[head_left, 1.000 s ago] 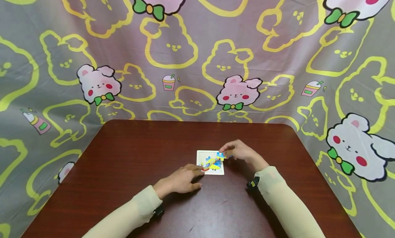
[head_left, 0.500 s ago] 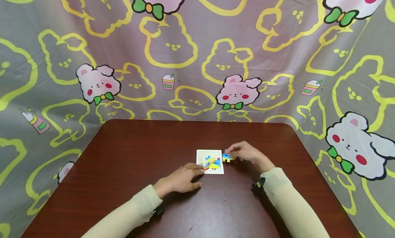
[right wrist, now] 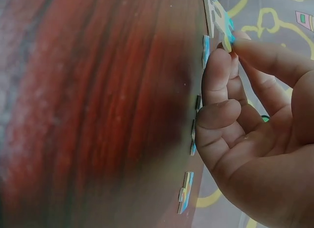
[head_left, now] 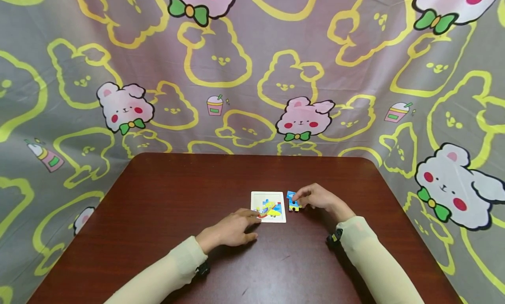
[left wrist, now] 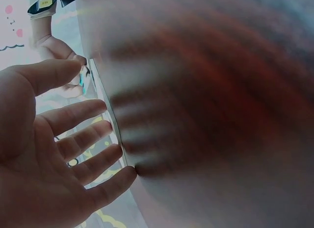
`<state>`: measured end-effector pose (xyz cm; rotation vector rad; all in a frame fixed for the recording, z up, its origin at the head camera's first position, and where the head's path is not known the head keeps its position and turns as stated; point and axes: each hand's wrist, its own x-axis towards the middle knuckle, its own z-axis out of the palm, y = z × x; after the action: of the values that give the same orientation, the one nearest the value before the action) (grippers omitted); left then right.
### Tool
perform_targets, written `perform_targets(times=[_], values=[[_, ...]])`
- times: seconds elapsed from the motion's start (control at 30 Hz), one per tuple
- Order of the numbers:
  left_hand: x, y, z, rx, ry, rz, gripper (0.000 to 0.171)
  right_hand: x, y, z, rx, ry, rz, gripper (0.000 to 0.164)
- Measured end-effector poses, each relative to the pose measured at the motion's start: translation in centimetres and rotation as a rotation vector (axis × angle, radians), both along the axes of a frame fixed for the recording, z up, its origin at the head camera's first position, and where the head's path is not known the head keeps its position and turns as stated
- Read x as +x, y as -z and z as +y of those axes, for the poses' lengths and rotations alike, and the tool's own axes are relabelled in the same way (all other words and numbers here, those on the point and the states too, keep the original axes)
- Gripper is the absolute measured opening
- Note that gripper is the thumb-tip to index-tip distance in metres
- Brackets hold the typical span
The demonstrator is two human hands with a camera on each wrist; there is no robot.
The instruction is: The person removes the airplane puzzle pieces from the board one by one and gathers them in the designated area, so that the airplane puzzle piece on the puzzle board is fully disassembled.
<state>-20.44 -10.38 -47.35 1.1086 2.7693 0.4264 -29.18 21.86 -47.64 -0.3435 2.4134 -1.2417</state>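
A small white jigsaw board [head_left: 258, 197] lies on the table, partly filled with joined pieces [head_left: 273, 210] of a yellow plane on blue. My left hand [head_left: 232, 228] has its fingers extended, fingertips at the board's left front edge; in the left wrist view they line up along the board's edge [left wrist: 117, 132]. Just right of the board, my right hand [head_left: 320, 197] pinches a blue and yellow puzzle piece [head_left: 293, 206] between thumb and fingers. The right wrist view shows this piece [right wrist: 224, 29] held on edge at the fingertips, near the board's corner.
In the right wrist view, several loose puzzle pieces lie along the table, among them a blue one [right wrist: 206, 50] and a blue and yellow one [right wrist: 185, 192]. The brown table [head_left: 189, 181] ends at a patterned cloth [head_left: 244, 76] behind and at both sides.
My right hand has drawn the puzzle piece off the board's upper right corner and out to the right; the piece has turned a little. My left hand has stayed in place.
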Motion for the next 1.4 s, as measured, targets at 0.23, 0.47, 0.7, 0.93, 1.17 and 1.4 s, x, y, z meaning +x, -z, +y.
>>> perform_targets(times=[0.23, 0.47, 0.7, 0.93, 1.17, 1.4], values=[[0.1, 0.1, -0.1, 0.009, 0.002, -0.002, 0.047, 0.4, 0.1, -0.1, 0.035, -0.023, 0.026, 0.015], [0.1, 0.2, -0.1, 0.010, 0.007, 0.003, 0.047, 0.5, 0.3, -0.2, 0.055, -0.016, 0.048, 0.015], [0.3, 0.0, -0.1, 0.007, 0.009, 0.000, 0.048, 0.5, 0.4, -0.2, 0.071, 0.015, 0.049, 0.016], [0.4, -0.1, -0.2, 0.010, 0.010, -0.005, 0.047, 0.7, 0.3, -0.4, 0.062, 0.047, 0.064, 0.014], [0.4, -0.2, -0.3, 0.016, 0.010, -0.012, 0.047, 0.9, -0.2, -1.2, 0.028, 0.066, 0.063, 0.017], [0.4, -0.1, -0.3, 0.010, 0.018, 0.005, 0.047, 0.7, -0.5, -2.7, 0.002, 0.053, 0.062, 0.017]])
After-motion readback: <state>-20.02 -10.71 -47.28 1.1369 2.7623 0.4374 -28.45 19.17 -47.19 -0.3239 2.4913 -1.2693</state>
